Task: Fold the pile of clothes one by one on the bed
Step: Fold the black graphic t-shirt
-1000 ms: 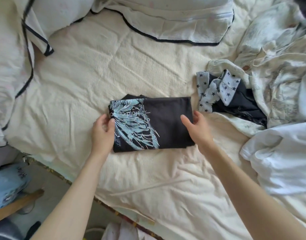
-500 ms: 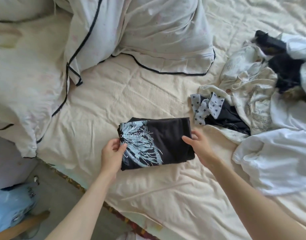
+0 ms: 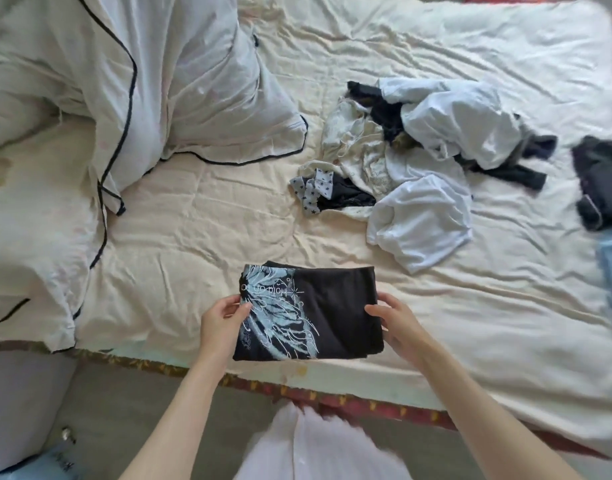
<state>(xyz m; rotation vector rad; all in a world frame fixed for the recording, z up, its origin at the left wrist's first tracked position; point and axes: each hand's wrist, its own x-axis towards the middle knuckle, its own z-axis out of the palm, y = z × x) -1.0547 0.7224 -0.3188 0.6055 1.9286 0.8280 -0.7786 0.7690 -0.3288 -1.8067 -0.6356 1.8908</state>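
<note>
Black cotton: the folded black T-shirt (image 3: 309, 311), a pale blue wing print on its left half, sits at the near edge of the bed (image 3: 200, 216), a neat rectangle.
Left hand: the left hand (image 3: 224, 318) grips the shirt's left edge, thumb over the print, fingers (image 3: 228, 303) curled under.
Right hand: the right hand (image 3: 398, 322) holds the right edge the same way, thumb on top, fingers tucked beneath the fabric.
Pile: the unfolded clothes (image 3: 412, 161) lie heaped further back and to the right, well apart from the shirt; white, cream and dark pieces tangled together.
Other items: pillows (image 3: 179, 81) with dark piping at the head; dark garments (image 3: 600, 180) at the far right edge.
Risk: gripped only at the two ends, the layers could sag in the middle and slide apart if lifted, undoing the fold.
Risk two: so close to the mattress edge, a slip could send it to the floor.
</note>
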